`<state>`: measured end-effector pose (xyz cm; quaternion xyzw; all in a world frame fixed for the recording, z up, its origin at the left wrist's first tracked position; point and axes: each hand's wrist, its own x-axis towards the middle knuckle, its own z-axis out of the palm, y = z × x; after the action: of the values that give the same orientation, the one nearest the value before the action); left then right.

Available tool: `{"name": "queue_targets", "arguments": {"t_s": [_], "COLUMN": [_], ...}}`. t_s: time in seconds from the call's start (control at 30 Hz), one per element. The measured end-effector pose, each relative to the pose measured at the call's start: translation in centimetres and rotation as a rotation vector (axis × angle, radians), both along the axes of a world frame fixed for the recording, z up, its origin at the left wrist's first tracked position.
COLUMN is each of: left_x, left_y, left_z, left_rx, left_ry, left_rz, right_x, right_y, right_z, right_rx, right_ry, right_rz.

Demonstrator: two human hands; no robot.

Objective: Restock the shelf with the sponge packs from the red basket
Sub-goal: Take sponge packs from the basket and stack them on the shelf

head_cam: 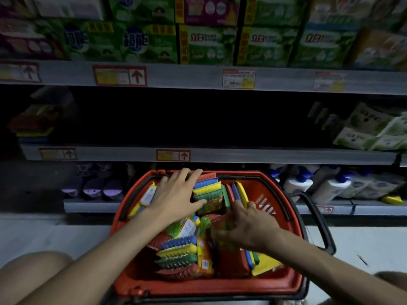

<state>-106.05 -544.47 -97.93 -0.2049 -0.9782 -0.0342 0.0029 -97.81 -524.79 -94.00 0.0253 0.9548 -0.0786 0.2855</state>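
A red basket (259,285) sits on the floor before the shelves, filled with several sponge packs in blue, yellow, green and red. My left hand (176,194) reaches over the far left of the basket with fingers spread, the thumb touching a sponge pack (209,191). My right hand (246,227) is in the middle of the basket, fingers curled around a blurred sponge pack (222,223). Another sponge pack (178,254) lies near the front. The middle shelf (242,156) is dark, with a few sponge packs (33,126) stacked at its far left.
Green boxes (207,45) fill the top shelf. White and green pouches (374,130) lie at the right of the middle shelf. White bottles (330,186) and purple items (92,188) stand on the bottom shelf. The basket's black handle (323,225) hangs to the right. My knees frame the basket.
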Motion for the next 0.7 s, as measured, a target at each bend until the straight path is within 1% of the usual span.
{"name": "queue_targets", "arguments": {"t_s": [0.1,0.17,0.27,0.43,0.57,0.63,0.7], "left_x": [-0.4,-1.0,-1.5,-1.3,-1.2,-1.2,-1.3], "left_y": [0.4,0.8,1.5,2.0,1.8,1.8,1.6], "left_z": [-1.5,-2.0,-2.4,-3.0,-3.2,-2.9,-2.5], "left_rx": [-0.019,-0.003,0.018,0.030,0.042,0.063,0.093], "left_ry": [-0.024,-0.051,-0.079,-0.070,-0.095,-0.110,-0.124], "left_rz": [0.008,0.019,0.012,0.026,0.039,0.058,0.075], "right_x": [0.0,-0.5,-1.3,-1.4,-1.7,-2.2,-3.0], "right_y": [0.3,0.6,0.8,0.9,1.6,2.1,3.0], "right_z": [-1.2,-2.0,-2.4,-2.5,-2.4,-2.1,-1.8], "right_rx": [0.066,0.040,-0.063,-0.275,-0.406,-0.485,-0.614], "right_ry": [0.025,0.017,0.000,0.048,0.086,0.095,0.097], "right_rz": [0.056,0.069,0.054,-0.005,-0.125,-0.237,-0.391]}}
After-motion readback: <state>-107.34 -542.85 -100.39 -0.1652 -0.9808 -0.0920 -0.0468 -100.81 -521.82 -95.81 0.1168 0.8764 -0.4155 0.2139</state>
